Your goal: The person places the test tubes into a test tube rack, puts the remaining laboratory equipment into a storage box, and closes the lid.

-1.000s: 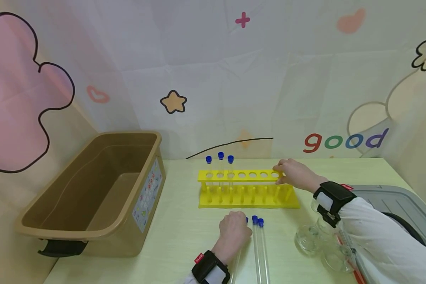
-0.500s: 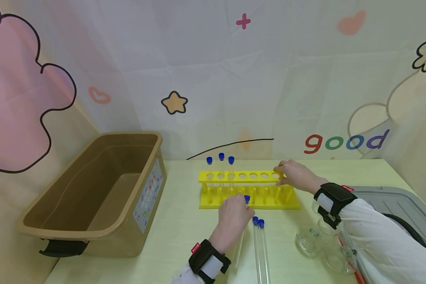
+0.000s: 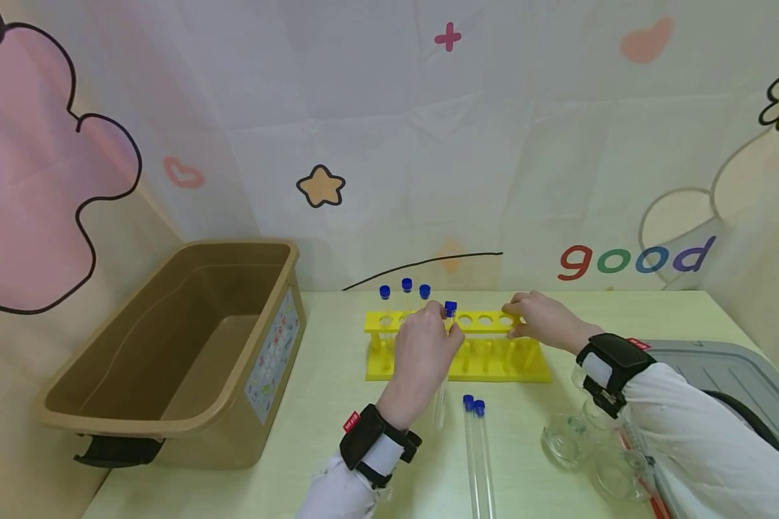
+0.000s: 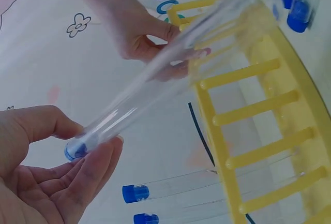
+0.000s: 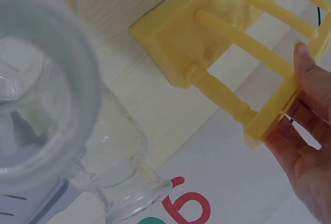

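Note:
My left hand (image 3: 423, 353) pinches a clear test tube (image 4: 139, 89) just below its blue cap, between thumb and fingers. The tube hangs capped end up in front of the yellow test tube rack (image 3: 487, 369). With thumb and fingers, my right hand (image 3: 545, 318) grips the right end of the rack's top bar. Several holes along that bar hold no tube. At the rack's left end stand three capped tubes, one with its blue cap (image 3: 385, 291) at the far left. Two more capped test tubes (image 3: 479, 461) lie side by side on the table before the rack.
A deep brown bin (image 3: 279, 317) with a black handle stands at the left. Clear glass vessels (image 3: 566, 440) sit under my right forearm, close to the rack in the right wrist view. A grey lid (image 3: 707, 353) lies at the right edge.
My left hand has lifted one test tube off the table and carried it up and away from me to the rack. My right hand stays on the rack's end.

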Demonstrator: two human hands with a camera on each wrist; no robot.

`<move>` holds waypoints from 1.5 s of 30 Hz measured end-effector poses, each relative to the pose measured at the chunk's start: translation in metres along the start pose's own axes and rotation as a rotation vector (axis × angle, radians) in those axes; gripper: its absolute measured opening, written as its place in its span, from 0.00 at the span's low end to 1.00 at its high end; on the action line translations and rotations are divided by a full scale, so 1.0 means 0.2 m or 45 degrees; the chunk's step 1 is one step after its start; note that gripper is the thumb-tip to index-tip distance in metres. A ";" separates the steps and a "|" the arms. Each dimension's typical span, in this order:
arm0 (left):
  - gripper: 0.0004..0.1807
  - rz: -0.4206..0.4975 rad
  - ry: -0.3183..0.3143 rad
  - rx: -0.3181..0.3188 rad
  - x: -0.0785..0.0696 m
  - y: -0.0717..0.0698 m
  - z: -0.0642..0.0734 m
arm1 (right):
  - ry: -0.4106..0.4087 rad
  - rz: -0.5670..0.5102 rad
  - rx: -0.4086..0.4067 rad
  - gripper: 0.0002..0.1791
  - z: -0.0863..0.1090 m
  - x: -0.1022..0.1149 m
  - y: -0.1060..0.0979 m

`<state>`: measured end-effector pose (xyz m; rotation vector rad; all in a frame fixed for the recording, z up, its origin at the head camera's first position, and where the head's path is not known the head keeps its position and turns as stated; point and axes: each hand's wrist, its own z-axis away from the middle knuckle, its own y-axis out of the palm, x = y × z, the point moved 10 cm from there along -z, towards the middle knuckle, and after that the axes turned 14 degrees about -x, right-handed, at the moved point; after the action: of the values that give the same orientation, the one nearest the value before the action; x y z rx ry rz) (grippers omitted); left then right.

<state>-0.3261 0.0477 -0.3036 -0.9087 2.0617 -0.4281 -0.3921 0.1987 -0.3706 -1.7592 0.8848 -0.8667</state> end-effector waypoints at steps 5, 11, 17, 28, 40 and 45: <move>0.11 0.064 0.009 -0.041 -0.02 -0.02 -0.04 | -0.004 -0.004 -0.003 0.22 0.00 0.00 0.00; 0.10 0.097 0.054 -0.125 -0.05 -0.06 -0.07 | -0.007 -0.001 -0.004 0.21 0.00 0.00 0.00; 0.09 0.127 0.126 -0.219 -0.08 -0.11 -0.10 | -0.009 -0.003 -0.006 0.21 0.00 0.00 -0.01; 0.08 0.224 0.215 -0.373 -0.12 -0.19 -0.16 | -0.008 -0.009 -0.011 0.21 0.00 0.00 -0.01; 0.10 0.270 0.249 -0.398 -0.12 -0.17 -0.18 | 0.004 0.001 -0.005 0.21 0.00 0.00 0.00; 0.10 0.271 0.275 -0.421 -0.13 -0.16 -0.19 | 0.004 0.006 -0.002 0.22 0.00 0.00 -0.01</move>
<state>-0.3317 0.0450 -0.2486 -0.8477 2.4467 -0.0722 -0.3911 0.1997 -0.3695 -1.7567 0.8918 -0.8664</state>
